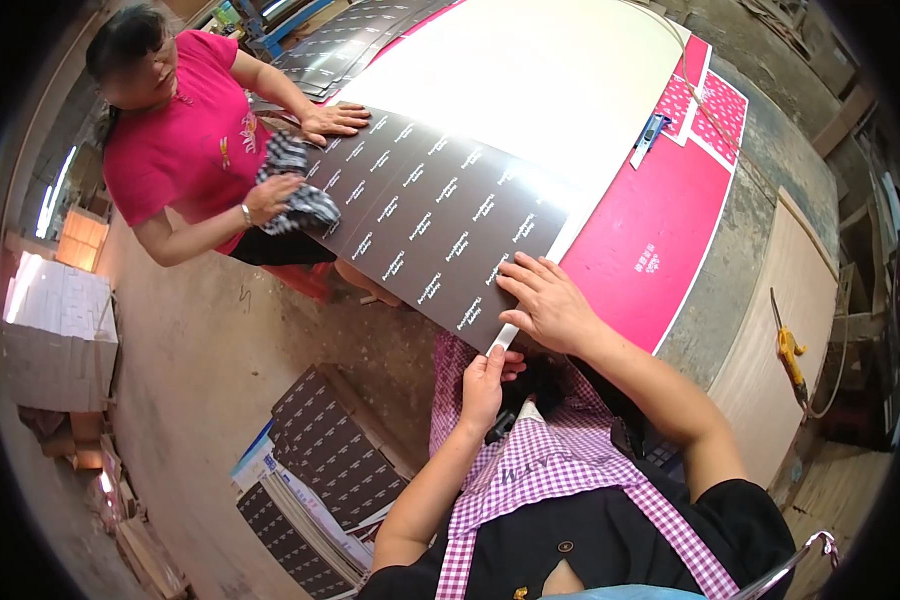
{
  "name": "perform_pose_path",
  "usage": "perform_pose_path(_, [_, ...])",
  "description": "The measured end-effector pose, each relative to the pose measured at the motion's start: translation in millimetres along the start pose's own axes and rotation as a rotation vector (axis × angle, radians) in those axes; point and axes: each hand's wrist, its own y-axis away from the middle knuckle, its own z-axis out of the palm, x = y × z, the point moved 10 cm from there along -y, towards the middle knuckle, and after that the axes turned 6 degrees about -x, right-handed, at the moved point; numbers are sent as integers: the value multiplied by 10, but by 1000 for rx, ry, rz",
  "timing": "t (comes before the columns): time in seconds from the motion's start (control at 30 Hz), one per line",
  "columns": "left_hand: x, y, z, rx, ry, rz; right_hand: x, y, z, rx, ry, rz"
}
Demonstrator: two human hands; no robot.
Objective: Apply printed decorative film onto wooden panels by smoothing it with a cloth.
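A dark brown sheet with rows of small white print [410, 235] lies over the near left part of a large off-white sheet [530, 80]. My right hand [545, 303] rests on the brown sheet's near right corner, fingers stretched out. Just below it, my left hand [487, 388] pinches a narrow white strip [506, 337] at that corner, thumb on top. Whether the strip is a separate piece or the sheet's edge, I cannot tell. On the left, a co-worker's hand [335, 122] presses flat on the brown sheet while the other holds a checked cloth [305, 205] at its edge.
Pink sheets [640, 240] lie under the off-white one, with a blue utility knife [651, 138] on top. A yellow-handled tool with a cord [790, 350] lies on a wooden board at right. Brown printed boards [335, 450] stand on the floor below left; a pale stack [60, 320] is farther left.
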Motion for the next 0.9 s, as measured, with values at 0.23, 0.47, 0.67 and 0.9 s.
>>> perform_pose_path(0.23, [79, -26, 32, -65, -8, 15, 389, -212, 196, -170, 103, 227])
perform_pose_path(0.47, [4, 80, -61, -68, -58, -14, 555, -229, 291, -96, 30, 439])
perform_pose_path(0.67, [470, 176, -460, 67, -101, 303, 225, -9, 246, 2, 26, 248])
perform_pose_path(0.9, [520, 759, -888, -61, 210, 154, -56, 67, -10, 49, -152, 257])
